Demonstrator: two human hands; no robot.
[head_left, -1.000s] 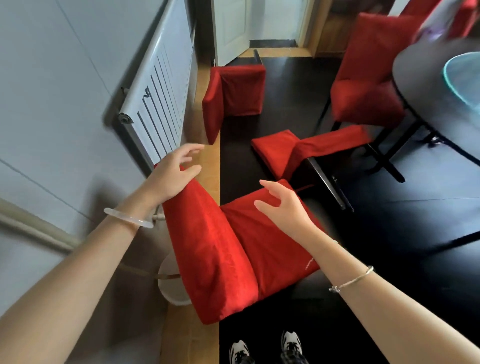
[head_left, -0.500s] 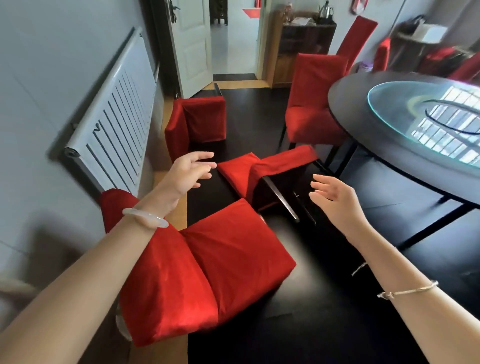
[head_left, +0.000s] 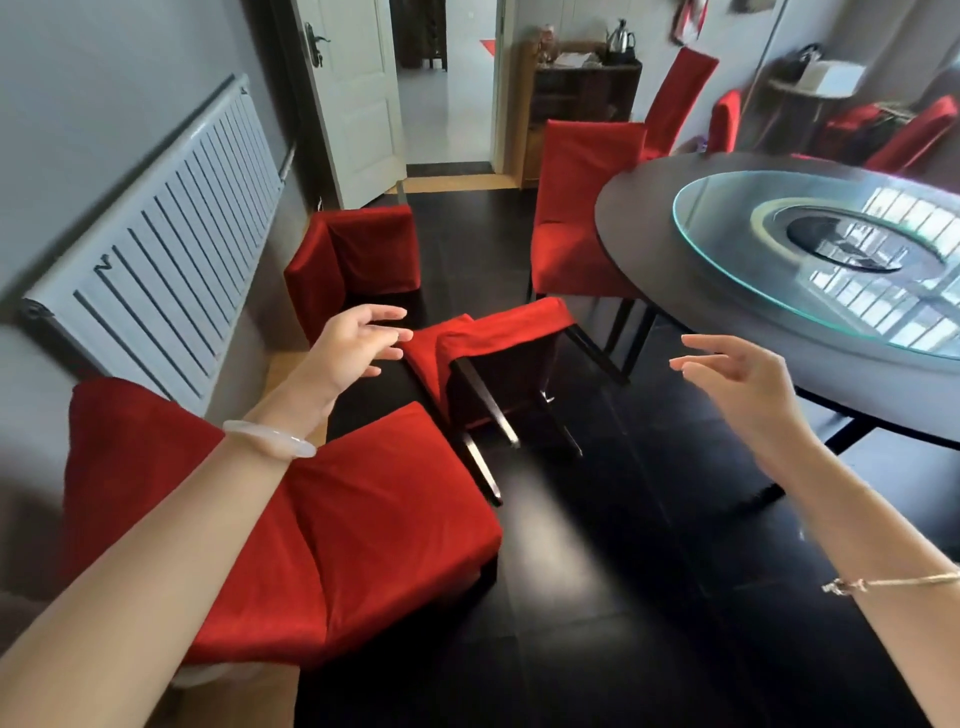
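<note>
A red-covered chair (head_left: 384, 519) stands close below me with its back against the wall on the left. Ahead of it a second red chair (head_left: 498, 332) lies tipped over on the dark floor, dark legs pointing toward me. My left hand (head_left: 358, 343) hovers in the air just left of that fallen chair, fingers relaxed and spread, holding nothing. My right hand (head_left: 737, 379) is raised to the right of it, fingers loosely extended, also empty. Neither hand touches a chair.
A white radiator (head_left: 156, 280) lines the left wall. A third red chair (head_left: 358, 260) stands by the open door (head_left: 358, 93). A round dark table (head_left: 649, 249) with a glass turntable (head_left: 831, 260) fills the right, with an upright red chair (head_left: 576, 218) beside it.
Both hands have lifted off the near chair's back and seat and moved forward toward the tipped chair. The view has risen to show more of the room.
</note>
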